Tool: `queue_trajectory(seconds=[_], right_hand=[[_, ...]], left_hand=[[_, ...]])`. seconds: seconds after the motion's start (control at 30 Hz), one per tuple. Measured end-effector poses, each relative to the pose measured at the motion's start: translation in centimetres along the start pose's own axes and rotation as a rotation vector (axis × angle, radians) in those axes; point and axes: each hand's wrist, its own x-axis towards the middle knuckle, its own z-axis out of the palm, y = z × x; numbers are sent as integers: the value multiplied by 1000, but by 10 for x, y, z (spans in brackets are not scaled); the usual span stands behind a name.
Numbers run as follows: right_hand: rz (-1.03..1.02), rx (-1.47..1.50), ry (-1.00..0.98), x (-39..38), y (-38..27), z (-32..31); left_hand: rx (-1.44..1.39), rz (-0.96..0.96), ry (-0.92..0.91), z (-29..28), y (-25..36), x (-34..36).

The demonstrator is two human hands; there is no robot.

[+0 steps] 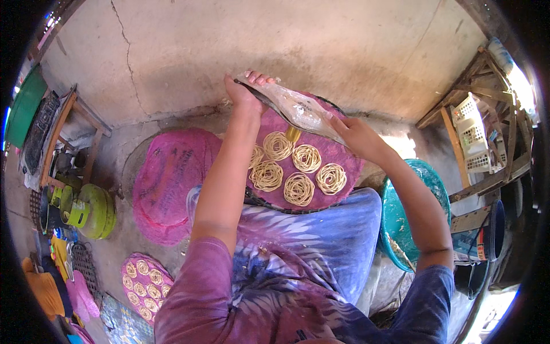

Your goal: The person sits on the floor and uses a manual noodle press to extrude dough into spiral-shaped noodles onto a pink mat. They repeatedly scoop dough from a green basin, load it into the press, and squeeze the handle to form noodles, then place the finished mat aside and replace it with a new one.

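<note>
Both hands are closed around one long, pale, flour-dusted press (303, 112): the left hand (243, 98) wraps its far left end with fingers over the top, and the right hand (360, 136) clasps its near right end, thumb laid along it. The step in hand looks like squeezing strands out through the brass tube (293, 135) under the press; done well, it calls for even force from both ends, the tube upright, and a slow circling so each ring falls inside the last without smearing its neighbour. The left arm reaches far, almost straight; the right bends at the elbow, well out to the right, so I judge the press needs watching for tilt. The tube's mouth is hard to make out, so whether it touches the coil below is unclear. Under the press, the pale noodle coils (298, 189) lie near one another on a round pink cloth tray (350, 162), just beyond the person's tie-dyed lap. A teal basin (413, 189) stands to the right, a pink cloth-covered round (172, 189) to the left, and a smaller coil-laden tray near left.
</note>
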Motion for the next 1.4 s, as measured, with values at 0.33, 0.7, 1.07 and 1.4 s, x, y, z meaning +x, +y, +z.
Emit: queue_trajectory(seconds=[0.33,0.7,1.07,1.4], right_hand=[[28,266,-40,-2,22,4],[-14,293,65,8,31,11],[-93,532,247,-33,76,19],[-196,1809,-41,-150,158,98]], left_hand=[[1430,-80,-120,-31,-10,-46],[1655,-452,-304,-59,-21,-24],[2320,169,-491,-71,1,-67],[2355,1062,-201,-77,59,-174]])
